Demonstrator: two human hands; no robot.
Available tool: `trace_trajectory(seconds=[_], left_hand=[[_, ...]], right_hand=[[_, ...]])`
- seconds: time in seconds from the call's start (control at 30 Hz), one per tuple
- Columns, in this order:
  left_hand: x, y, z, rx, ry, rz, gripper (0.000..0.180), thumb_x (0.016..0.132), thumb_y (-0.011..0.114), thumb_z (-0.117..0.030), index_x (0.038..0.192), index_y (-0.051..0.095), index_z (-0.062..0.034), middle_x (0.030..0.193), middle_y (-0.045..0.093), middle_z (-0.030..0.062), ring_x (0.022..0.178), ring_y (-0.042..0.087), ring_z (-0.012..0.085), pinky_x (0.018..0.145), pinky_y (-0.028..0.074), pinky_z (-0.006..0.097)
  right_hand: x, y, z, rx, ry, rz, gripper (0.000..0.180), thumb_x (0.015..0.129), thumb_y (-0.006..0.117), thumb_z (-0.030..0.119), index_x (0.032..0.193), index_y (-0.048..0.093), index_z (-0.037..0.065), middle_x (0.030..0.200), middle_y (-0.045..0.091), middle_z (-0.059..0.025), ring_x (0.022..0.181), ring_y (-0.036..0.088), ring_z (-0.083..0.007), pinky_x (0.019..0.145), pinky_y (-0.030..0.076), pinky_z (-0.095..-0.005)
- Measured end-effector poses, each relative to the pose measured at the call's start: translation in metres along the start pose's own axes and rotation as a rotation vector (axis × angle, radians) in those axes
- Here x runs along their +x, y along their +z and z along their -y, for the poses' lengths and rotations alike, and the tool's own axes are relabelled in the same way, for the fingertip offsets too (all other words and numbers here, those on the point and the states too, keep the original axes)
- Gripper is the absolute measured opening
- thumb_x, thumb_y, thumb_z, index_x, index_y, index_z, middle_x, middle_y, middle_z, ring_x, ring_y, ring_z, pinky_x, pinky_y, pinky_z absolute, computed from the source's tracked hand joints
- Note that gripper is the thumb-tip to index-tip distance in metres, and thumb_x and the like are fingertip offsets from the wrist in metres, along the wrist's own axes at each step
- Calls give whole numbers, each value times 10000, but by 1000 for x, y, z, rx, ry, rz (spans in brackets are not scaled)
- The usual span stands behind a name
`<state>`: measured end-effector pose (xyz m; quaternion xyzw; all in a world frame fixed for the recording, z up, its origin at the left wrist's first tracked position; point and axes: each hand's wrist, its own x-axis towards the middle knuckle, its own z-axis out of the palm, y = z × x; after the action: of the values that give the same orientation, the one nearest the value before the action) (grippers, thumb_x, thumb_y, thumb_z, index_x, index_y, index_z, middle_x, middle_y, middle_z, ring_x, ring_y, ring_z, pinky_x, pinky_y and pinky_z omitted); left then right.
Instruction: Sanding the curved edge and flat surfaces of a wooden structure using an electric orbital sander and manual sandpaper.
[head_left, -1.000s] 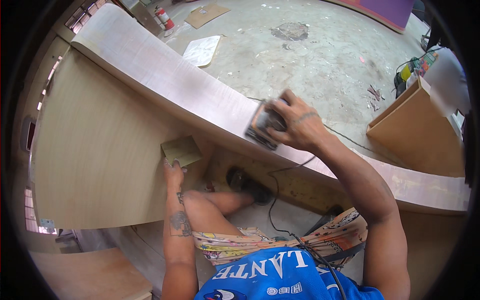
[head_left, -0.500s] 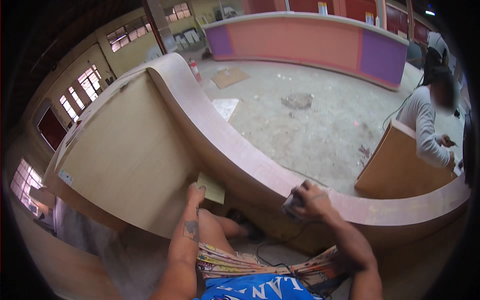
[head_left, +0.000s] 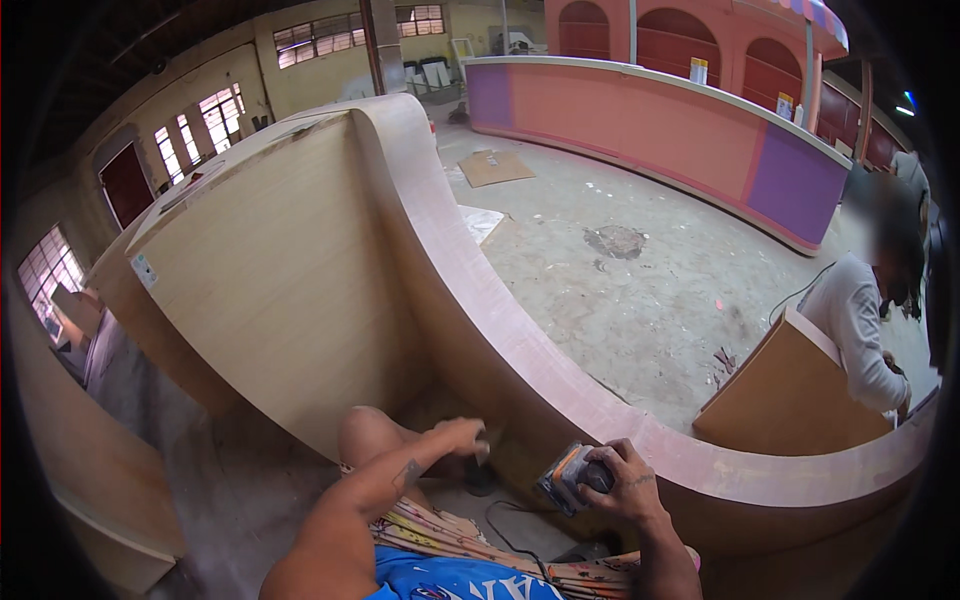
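Note:
My right hand (head_left: pixel 632 482) is wrapped around a grey and orange power sander (head_left: pixel 568 480), its flat base turned toward the left. The sander is held just on my side of the pale curved counter edge (head_left: pixel 540 360), and whether they touch I cannot tell. My left hand (head_left: pixel 458 437) is closed, out over my knee, beside the shadowed inner face of the curve. A thin yellowish sheet (head_left: pixel 484 443) shows nearly edge-on at its fingers. A power cord (head_left: pixel 505 545) trails on the floor beneath the sander.
Wide plywood panelling (head_left: pixel 280 260) rises at left, joined to the curve. Beyond the curve, a person in a grey sleeve (head_left: pixel 860 320) works by a brown wooden panel (head_left: pixel 785 395). A pink and purple counter (head_left: pixel 640 130) stands behind. Cardboard (head_left: pixel 497 168) lies on the floor.
My left hand has drawn the yellowish sheet away from the plywood, rightward toward the sander. My right hand has brought the sander down off the curved edge and tipped its base leftward. The view has shifted.

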<state>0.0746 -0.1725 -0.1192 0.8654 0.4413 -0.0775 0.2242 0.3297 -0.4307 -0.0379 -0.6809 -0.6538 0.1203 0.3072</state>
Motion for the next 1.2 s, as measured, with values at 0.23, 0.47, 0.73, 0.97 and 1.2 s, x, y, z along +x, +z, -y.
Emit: trace_trajectory(seconds=[0.23, 0.47, 0.73, 0.97, 1.2], left_hand=[[12, -186, -2, 465, 583, -903, 396, 858, 697, -342, 1165, 699, -91, 1173, 704, 141, 1098, 664, 323, 959, 518, 419], [69, -393, -9, 1089, -78, -874, 713, 956, 511, -524, 1575, 318, -225, 1684, 113, 99, 1561, 32, 262, 1218, -51, 579], [122, -271, -18, 1031, 43, -647, 741, 989, 415, -542, 1588, 264, -132, 1674, 128, 142, 1559, 37, 273, 1218, -75, 573], [122, -148, -57, 840, 246, -517, 739, 989, 421, -540, 1567, 306, -94, 1647, 180, 207, 1542, 129, 325, 1220, -9, 590], [125, -36, -107, 629, 419, -451, 752, 989, 428, -528, 1561, 298, -57, 1642, 193, 211, 1537, 131, 352, 1219, 22, 593]], right_hand=[[-3, -5, 4, 3, 75, 79, 515, 702, 787, 338, 1162, 672, 138, 1185, 582, -136, 1088, 617, -336, 907, 540, -443], [17, 2, 6, -25, 37, 172, 508, 720, 788, 343, 1188, 662, 191, 1242, 565, -114, 1113, 608, -324, 866, 550, -466], [34, 13, -4, -38, -41, 236, 489, 754, 777, 317, 1213, 639, 223, 1264, 537, -103, 1082, 596, -301, 769, 570, -434], [31, 12, -9, -53, -42, 302, 506, 729, 786, 294, 1205, 631, 224, 1241, 544, -106, 1058, 601, -305, 778, 571, -434], [10, 17, -13, -61, -56, 404, 553, 740, 768, 263, 1262, 590, 250, 1237, 529, -104, 1039, 588, -304, 760, 568, -432]])
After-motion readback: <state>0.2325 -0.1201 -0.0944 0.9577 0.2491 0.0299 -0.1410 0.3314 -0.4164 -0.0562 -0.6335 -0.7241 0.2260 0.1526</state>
